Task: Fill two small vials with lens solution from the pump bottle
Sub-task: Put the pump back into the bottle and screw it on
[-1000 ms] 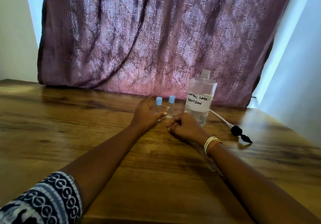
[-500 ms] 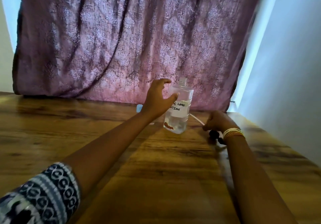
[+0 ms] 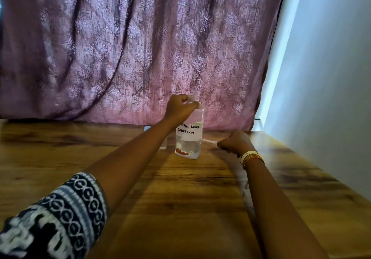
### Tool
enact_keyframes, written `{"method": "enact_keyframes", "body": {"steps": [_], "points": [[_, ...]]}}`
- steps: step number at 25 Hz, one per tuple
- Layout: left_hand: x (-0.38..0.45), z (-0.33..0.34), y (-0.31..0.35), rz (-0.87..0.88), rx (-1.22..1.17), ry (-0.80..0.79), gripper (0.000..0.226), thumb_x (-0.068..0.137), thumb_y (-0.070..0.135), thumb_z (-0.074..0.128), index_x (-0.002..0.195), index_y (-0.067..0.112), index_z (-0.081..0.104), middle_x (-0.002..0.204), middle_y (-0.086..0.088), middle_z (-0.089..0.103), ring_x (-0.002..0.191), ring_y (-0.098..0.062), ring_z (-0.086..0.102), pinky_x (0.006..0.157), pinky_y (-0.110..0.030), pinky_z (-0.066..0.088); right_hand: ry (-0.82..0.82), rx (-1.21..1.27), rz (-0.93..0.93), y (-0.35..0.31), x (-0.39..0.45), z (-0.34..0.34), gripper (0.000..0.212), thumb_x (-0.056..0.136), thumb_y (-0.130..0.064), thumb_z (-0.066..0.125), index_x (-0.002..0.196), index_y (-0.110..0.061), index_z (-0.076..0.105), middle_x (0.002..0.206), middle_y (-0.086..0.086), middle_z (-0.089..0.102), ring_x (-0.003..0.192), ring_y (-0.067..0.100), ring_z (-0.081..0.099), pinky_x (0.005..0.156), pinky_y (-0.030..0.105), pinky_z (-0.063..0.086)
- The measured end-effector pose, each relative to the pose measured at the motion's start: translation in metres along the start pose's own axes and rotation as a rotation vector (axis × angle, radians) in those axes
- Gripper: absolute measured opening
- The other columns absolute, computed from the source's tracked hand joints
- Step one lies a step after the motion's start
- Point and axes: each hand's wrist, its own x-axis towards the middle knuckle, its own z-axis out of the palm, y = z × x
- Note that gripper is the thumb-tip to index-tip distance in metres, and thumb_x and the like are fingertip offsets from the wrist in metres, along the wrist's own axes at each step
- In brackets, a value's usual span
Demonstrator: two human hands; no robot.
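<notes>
One bottle [image 3: 188, 138], one partly hidden blue-capped vial [image 3: 147, 128], two hands, one table [image 3: 180, 198], one curtain [image 3: 140, 47].

The bottle [image 3: 188, 138] stands upright on the table [image 3: 180, 198], in front of the curtain [image 3: 140, 47]. My left hand [image 3: 179, 107] grips its neck from above. A vial [image 3: 147, 128] sits left of the bottle, mostly hidden behind my left forearm. My right hand [image 3: 233, 141] rests right of the bottle, closed on the pump tube [image 3: 208, 141].
</notes>
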Motion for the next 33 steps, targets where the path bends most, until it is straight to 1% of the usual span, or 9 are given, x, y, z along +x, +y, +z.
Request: {"method": "enact_keyframes", "body": {"steps": [3, 5, 8, 10, 13, 17, 21, 26, 33], "points": [[-0.015, -0.017, 0.006, 0.008, 0.013, 0.023, 0.019, 0.081, 0.024, 0.073, 0.088, 0.006, 0.071, 0.08, -0.005, 0.068, 0.069, -0.015, 0.061, 0.062, -0.024, 0.046, 0.168, 0.275, -0.052, -0.003, -0.002, 0.004, 0.02, 0.069, -0.023, 0.076, 0.071, -0.004, 0.072, 0.069, 0.01, 0.07, 0.069, 0.024, 0.065, 0.072, 0.034, 0.054], [-0.026, -0.03, 0.012, -0.015, 0.037, 0.022, 0.016, 0.08, 0.025, 0.073, 0.075, 0.01, 0.068, 0.073, -0.002, 0.065, 0.065, -0.015, 0.058, 0.06, -0.023, 0.044, 0.251, 0.517, -0.075, -0.008, -0.005, 0.004, 0.013, 0.069, -0.02, 0.079, 0.075, -0.01, 0.072, 0.079, 0.009, 0.072, 0.081, 0.025, 0.068, 0.081, 0.037, 0.055], [-0.043, -0.056, 0.022, -0.055, 0.068, 0.031, 0.029, 0.078, 0.023, 0.075, 0.058, 0.011, 0.058, 0.063, -0.009, 0.061, 0.06, -0.017, 0.055, 0.057, -0.021, 0.039, 0.359, 0.792, -0.103, -0.024, -0.014, -0.002, 0.02, 0.072, -0.018, 0.081, 0.085, -0.009, 0.069, 0.084, 0.008, 0.067, 0.082, 0.022, 0.062, 0.077, 0.033, 0.05], [-0.056, -0.076, 0.027, -0.076, 0.074, 0.042, 0.029, 0.077, 0.024, 0.076, 0.061, 0.003, 0.063, 0.066, -0.017, 0.063, 0.063, -0.019, 0.056, 0.057, -0.021, 0.04, 0.385, 0.968, -0.154, -0.037, -0.023, -0.007, 0.019, 0.076, -0.017, 0.079, 0.088, -0.005, 0.069, 0.081, 0.008, 0.065, 0.074, 0.017, 0.06, 0.073, 0.035, 0.051], [-0.073, -0.095, 0.03, -0.077, 0.072, 0.051, 0.022, 0.077, 0.026, 0.077, 0.067, 0.009, 0.07, 0.058, 0.0, 0.063, 0.057, -0.012, 0.056, 0.057, -0.021, 0.04, 0.34, 1.264, -0.188, -0.053, -0.03, -0.015, 0.018, 0.084, -0.009, 0.072, 0.1, -0.002, 0.067, 0.097, 0.017, 0.068, 0.089, 0.026, 0.067, 0.082, 0.044, 0.059], [-0.092, -0.087, 0.021, -0.035, -0.05, 0.127, 0.027, 0.081, 0.034, 0.072, 0.096, 0.012, 0.072, 0.092, -0.003, 0.072, 0.084, -0.021, 0.066, 0.074, -0.032, 0.052, 0.232, 1.461, -0.286, -0.081, -0.044, -0.038, 0.016, 0.087, -0.002, 0.066, 0.102, -0.004, 0.063, 0.105, 0.022, 0.066, 0.091, 0.033, 0.07, 0.066, 0.035, 0.062], [-0.097, -0.077, 0.015, -0.025, -0.169, 0.209, 0.029, 0.081, 0.032, 0.072, 0.099, 0.009, 0.071, 0.094, -0.011, 0.073, 0.087, -0.031, 0.069, 0.073, -0.036, 0.054, 0.228, 1.478, -0.376, -0.117, -0.051, -0.07, 0.015, 0.087, -0.003, 0.066, 0.1, -0.006, 0.059, 0.092, 0.015, 0.069, 0.075, 0.023, 0.071, 0.058, 0.031, 0.058], [-0.097, -0.078, 0.017, -0.023, -0.196, 0.198, 0.013, 0.083, 0.028, 0.071, 0.088, 0.016, 0.069, 0.092, -0.016, 0.072, 0.086, -0.038, 0.068, 0.078, -0.048, 0.056, 0.27, 1.251, -0.452, -0.158, -0.044, -0.112, 0.028, 0.091, -0.011, 0.062, 0.109, -0.015, 0.041, 0.1, 0.015, 0.068, 0.069, 0.02, 0.068, 0.056, 0.03, 0.055], [-0.091, -0.077, 0.011, -0.032, -0.202, 0.191, 0.026, 0.082, 0.033, 0.071, 0.093, 0.009, 0.07, 0.087, -0.009, 0.068, 0.087, -0.034, 0.064, 0.072, -0.037, 0.051, 0.16, 0.951, -0.663, -0.194, -0.05, -0.162, 0.029, 0.092, -0.008, 0.06, 0.113, -0.014, 0.039, 0.089, 0.005, 0.068, 0.067, 0.026, 0.072, 0.057, 0.042, 0.062]]}}
